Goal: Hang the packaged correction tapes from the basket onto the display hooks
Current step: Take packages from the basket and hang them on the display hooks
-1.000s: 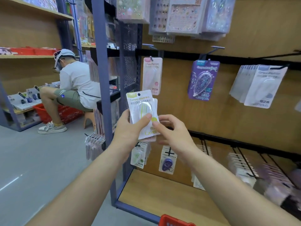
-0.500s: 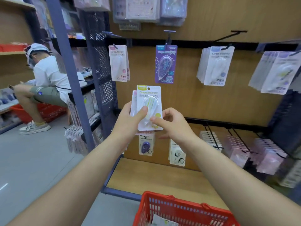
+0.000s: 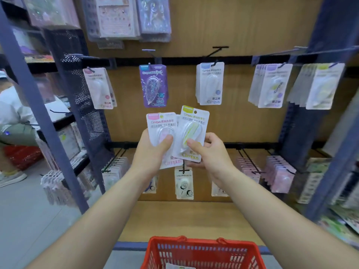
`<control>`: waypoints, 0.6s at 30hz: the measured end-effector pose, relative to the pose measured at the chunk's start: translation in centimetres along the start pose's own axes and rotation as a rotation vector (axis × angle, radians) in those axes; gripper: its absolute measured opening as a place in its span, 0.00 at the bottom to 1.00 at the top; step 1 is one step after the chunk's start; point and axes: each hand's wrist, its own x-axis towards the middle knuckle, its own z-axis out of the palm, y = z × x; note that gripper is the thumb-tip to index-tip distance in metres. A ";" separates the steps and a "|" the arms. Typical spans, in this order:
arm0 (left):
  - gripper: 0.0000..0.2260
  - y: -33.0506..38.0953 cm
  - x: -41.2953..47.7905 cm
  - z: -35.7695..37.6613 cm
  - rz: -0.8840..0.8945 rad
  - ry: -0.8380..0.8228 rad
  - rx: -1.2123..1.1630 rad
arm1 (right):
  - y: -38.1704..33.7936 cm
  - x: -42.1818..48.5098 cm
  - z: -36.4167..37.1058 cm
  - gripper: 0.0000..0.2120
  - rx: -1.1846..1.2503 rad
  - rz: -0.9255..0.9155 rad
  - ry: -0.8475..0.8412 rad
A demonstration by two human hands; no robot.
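Left hand [image 3: 150,154] grips pink pack [image 3: 161,125], right hand [image 3: 210,154] pinches green pack [image 3: 192,131]: light stiff card, blister probably slick, so hold low and leave hole [image 3: 195,112] clear.

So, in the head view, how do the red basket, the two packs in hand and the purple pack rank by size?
1. red basket.
2. yellow pack and pink pack, alike.
3. purple pack, smallest-looking, though it hangs farther away.

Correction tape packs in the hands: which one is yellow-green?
The yellow-green pack, pinched by the right hand; it lies partly over the pink pack that the left hand grips.
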 end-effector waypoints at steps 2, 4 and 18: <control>0.12 0.2 0.1 1.7 -0.015 0.011 -0.007 | -0.2 -0.4 -1.9 0.13 0.011 -0.010 0.024; 0.14 0.5 0.1 3.6 -0.014 0.003 -0.008 | -0.6 -0.8 -4.2 0.11 -0.007 -0.044 0.054; 0.15 -0.2 -1.2 17.7 -0.081 -0.178 0.013 | -1.7 -4.0 -20.0 0.13 -0.041 -0.138 0.335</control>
